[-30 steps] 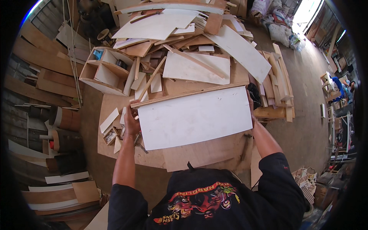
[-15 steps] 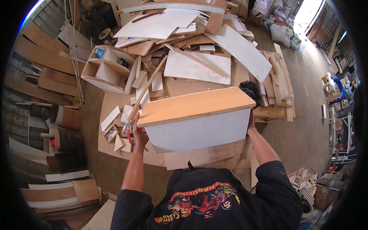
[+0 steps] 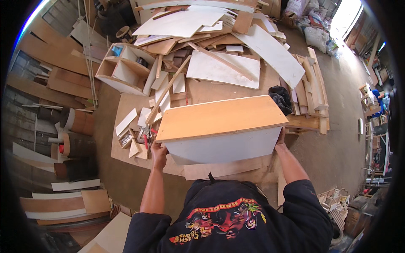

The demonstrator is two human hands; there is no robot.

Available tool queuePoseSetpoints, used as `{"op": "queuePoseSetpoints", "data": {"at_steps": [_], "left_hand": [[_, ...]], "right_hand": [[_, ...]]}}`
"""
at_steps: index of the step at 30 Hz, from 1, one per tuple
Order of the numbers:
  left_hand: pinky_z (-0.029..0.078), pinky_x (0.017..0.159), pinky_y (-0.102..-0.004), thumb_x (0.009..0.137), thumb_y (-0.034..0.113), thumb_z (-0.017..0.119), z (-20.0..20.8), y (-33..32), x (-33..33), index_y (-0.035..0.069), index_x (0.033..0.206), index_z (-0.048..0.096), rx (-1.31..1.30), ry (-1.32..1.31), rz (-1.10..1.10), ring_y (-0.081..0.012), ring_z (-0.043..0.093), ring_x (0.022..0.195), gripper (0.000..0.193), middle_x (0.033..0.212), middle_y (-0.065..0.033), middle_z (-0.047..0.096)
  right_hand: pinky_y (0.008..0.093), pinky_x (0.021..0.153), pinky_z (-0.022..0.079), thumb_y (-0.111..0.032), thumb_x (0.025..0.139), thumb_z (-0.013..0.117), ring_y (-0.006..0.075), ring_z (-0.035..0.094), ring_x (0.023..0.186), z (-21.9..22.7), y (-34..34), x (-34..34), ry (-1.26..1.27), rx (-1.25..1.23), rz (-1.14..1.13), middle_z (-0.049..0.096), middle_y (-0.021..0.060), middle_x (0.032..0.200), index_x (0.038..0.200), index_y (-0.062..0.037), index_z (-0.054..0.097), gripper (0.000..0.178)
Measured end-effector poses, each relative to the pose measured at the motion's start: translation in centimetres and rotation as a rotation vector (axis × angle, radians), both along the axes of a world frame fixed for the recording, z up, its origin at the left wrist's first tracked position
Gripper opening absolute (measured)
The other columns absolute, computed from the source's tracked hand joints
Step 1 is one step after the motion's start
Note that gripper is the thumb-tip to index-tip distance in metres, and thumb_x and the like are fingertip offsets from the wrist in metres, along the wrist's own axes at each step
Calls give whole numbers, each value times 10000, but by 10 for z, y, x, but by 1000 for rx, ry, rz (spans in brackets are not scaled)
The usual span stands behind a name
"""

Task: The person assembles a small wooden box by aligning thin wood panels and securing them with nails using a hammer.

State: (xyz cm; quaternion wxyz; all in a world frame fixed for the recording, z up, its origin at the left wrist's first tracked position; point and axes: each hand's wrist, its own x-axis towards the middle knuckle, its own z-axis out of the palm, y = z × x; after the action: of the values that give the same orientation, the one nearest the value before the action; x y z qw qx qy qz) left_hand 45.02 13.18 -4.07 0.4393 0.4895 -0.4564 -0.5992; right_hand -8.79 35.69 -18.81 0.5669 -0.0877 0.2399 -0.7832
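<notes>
A long wooden box [image 3: 219, 147] with a white front and an orange-brown top panel [image 3: 221, 116] is between my two hands, over the near part of the workbench. My left hand [image 3: 158, 155] grips its left end, the fingers partly hidden behind the edge. At the opposite end my right hand [image 3: 280, 139] holds the box, most of its fingers out of sight behind the corner. Red-handled pliers [image 3: 147, 139] lie just beyond my left hand. Whether the box's underside touches the bench cannot be made out.
White and brown boards [image 3: 223, 69] are heaped across the far side of the workbench [image 3: 126, 105]. A compartmented wooden shelf unit [image 3: 122, 69] stands at the back left. Offcuts and a small tray [image 3: 126, 138] lie on the left. A black plastic bag [image 3: 280, 100] sits beyond the box's right end.
The top panel shows a little more of its face and the white front less, as the box tilts slightly. Both hands keep their hold; the whole view has shifted slightly.
</notes>
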Motion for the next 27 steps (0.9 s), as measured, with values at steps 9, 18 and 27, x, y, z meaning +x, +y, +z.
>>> {"op": "queuePoseSetpoints", "data": {"at_steps": [9, 18, 27], "left_hand": [[472, 849, -387, 919, 843, 202, 28, 20, -8, 100, 1112, 642, 268, 76, -88, -217, 652, 911, 884, 1151, -66, 693], [214, 1190, -464, 856, 888, 341, 58, 53, -44, 135, 1601, 253, 421, -191, 86, -296, 291, 1485, 1063, 1637, -120, 290], [241, 1181, -368, 1035, 516, 419, 46, 111, -35, 35, 1517, 400, 359, -148, 325, -227, 369, 1415, 681, 1530, -94, 428]], "right_hand": [[313, 867, 544, -352, 1047, 502, 155, 645, 1034, -23, -6, -12, 621, 268, -219, 665, 68, 1170, 1285, -7, 591, 428], [315, 888, 560, -276, 1024, 517, 182, 659, 1043, 15, 21, 2, 760, 356, -161, 674, 61, 1186, 1277, -22, 592, 367], [324, 992, 487, -321, 1034, 498, 190, 577, 1233, 115, 28, 8, 465, 225, 34, 590, 88, 1382, 1434, -47, 496, 484]]}}
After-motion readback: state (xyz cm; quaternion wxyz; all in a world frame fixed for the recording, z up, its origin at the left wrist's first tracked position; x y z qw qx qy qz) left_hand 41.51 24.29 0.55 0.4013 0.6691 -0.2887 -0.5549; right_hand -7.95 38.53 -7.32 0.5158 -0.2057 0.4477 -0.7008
